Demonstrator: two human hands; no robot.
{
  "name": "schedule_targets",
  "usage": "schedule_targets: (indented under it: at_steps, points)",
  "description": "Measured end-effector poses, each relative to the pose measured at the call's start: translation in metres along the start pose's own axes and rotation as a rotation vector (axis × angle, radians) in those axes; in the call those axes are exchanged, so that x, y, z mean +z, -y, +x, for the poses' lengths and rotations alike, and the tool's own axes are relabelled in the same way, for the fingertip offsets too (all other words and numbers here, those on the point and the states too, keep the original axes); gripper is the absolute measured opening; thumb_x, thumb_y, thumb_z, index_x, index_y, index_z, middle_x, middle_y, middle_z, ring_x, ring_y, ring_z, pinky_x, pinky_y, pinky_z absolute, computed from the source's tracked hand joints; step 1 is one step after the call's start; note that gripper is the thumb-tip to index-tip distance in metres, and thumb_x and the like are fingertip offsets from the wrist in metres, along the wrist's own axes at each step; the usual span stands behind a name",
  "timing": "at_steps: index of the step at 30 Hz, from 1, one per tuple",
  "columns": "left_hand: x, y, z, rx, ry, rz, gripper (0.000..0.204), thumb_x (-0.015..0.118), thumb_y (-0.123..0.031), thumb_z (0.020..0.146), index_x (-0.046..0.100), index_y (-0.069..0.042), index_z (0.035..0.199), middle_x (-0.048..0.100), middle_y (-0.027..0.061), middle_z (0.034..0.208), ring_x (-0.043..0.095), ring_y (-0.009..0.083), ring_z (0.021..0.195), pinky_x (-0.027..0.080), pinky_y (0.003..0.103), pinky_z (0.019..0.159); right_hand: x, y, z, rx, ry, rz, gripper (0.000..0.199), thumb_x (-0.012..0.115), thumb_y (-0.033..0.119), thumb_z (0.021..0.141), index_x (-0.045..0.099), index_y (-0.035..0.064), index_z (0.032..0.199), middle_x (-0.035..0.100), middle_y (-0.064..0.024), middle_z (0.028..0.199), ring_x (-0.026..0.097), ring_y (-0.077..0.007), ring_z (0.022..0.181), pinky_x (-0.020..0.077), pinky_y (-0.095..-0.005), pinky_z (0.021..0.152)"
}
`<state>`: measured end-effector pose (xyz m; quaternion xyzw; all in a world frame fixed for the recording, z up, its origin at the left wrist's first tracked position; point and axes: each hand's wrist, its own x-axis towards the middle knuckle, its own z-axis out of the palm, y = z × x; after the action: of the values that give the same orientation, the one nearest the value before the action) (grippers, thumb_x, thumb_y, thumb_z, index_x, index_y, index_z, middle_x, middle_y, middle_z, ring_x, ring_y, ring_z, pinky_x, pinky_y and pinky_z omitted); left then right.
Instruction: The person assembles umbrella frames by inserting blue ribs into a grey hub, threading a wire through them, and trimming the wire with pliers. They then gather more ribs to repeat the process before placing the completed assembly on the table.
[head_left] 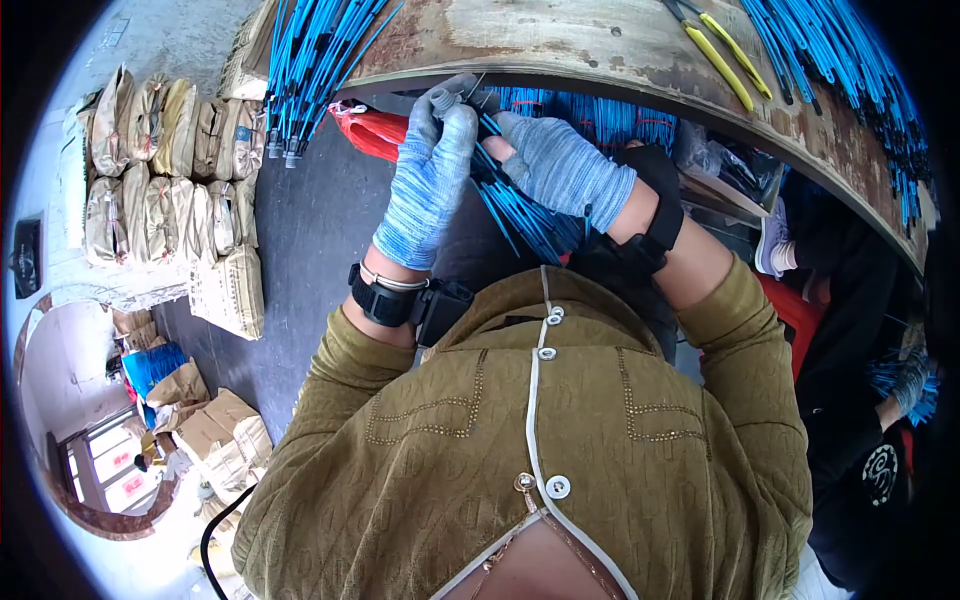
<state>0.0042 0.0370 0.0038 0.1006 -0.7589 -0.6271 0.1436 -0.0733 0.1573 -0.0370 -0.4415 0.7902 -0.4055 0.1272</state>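
My left hand [425, 185], in a blue-and-grey knit glove, is closed in a pinch just under the table edge. A thin dark piece shows at its fingertips, too small to make out. My right hand [565, 170], in a matching glove with the thumb tip bare, is closed close beside it on a thin blue tube. Below both hands, a bundle of thin blue tubes [525, 220] with dark ends lies over my lap. The fingers partly hide where the tube and the dark piece come together.
Yellow-handled pliers [722, 62] lie on the worn wooden table [540, 40]. Blue tube bundles [315, 60] overhang its left end, others [825, 50] its right. A red bag [370, 132] hangs beneath the edge. Wrapped packages [170, 170] are stacked left. A co-worker's gloved hand [908, 385] is at right.
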Motion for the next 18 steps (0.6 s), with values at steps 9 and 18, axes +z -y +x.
schedule_targets:
  at_steps: [9, 18]
  points:
    - [0.001, -0.006, -0.013, -0.103, 0.054, -0.080, 0.034, 0.063, -0.006, 0.080, 0.047, -0.002, 0.110, 0.059, 0.0072, 0.097, 0.056, 0.0129, 0.087, 0.046, 0.026, 0.079, 0.020, 0.001, -0.033, -0.131, -0.358, 0.161, 0.026, 0.055, 0.024, 0.085, 0.057, 0.0009, 0.098, 0.060, -0.0196, 0.084, 0.059, -0.0337, 0.081, 0.0486, -0.0384, 0.069]
    - [-0.014, -0.014, -0.013, 0.083, 0.386, -0.121, 0.038, 0.065, -0.007, 0.078, 0.047, -0.001, 0.111, 0.056, 0.0124, 0.109, 0.055, 0.0176, 0.100, 0.044, 0.031, 0.088, -0.004, -0.004, -0.037, -0.289, -0.282, 0.299, 0.026, 0.057, 0.023, 0.083, 0.059, 0.0025, 0.098, 0.061, -0.0173, 0.087, 0.059, -0.0318, 0.086, 0.0484, -0.0356, 0.073]
